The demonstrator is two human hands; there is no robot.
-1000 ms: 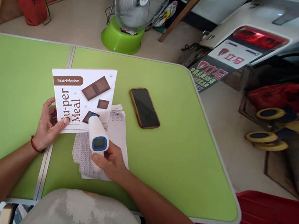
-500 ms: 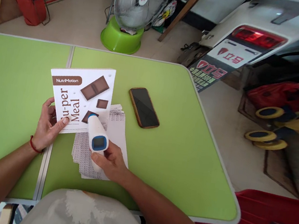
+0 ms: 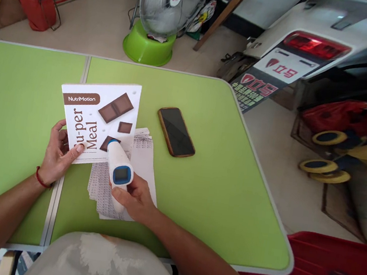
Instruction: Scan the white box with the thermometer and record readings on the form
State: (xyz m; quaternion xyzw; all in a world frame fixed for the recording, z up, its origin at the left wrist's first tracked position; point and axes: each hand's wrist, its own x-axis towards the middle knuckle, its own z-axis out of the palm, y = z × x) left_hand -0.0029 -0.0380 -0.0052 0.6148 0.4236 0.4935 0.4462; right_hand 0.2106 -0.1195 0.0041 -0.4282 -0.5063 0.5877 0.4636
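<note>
My left hand (image 3: 59, 155) grips the lower left corner of a white NutriMotion box (image 3: 83, 121), its thumb on the front face. Brown chocolate pieces are printed on that face, which is tilted up towards me. In my right hand (image 3: 136, 197) is a white infrared thermometer (image 3: 119, 160) with a blue-framed grey screen. Its blue nose points at the lower right part of the box; whether the two touch I cannot tell. Beneath both lies a stack of written paper sheets (image 3: 145, 164), partly covered by the box and my right hand.
A dark phone in a brown case (image 3: 176, 132) lies on the green table (image 3: 229, 198), right of the papers. Beyond the far edge a fan (image 3: 175, 0) stands by a green basin (image 3: 148, 48). A white vehicle rear (image 3: 305, 50) and a red chair (image 3: 323, 262) flank the right side.
</note>
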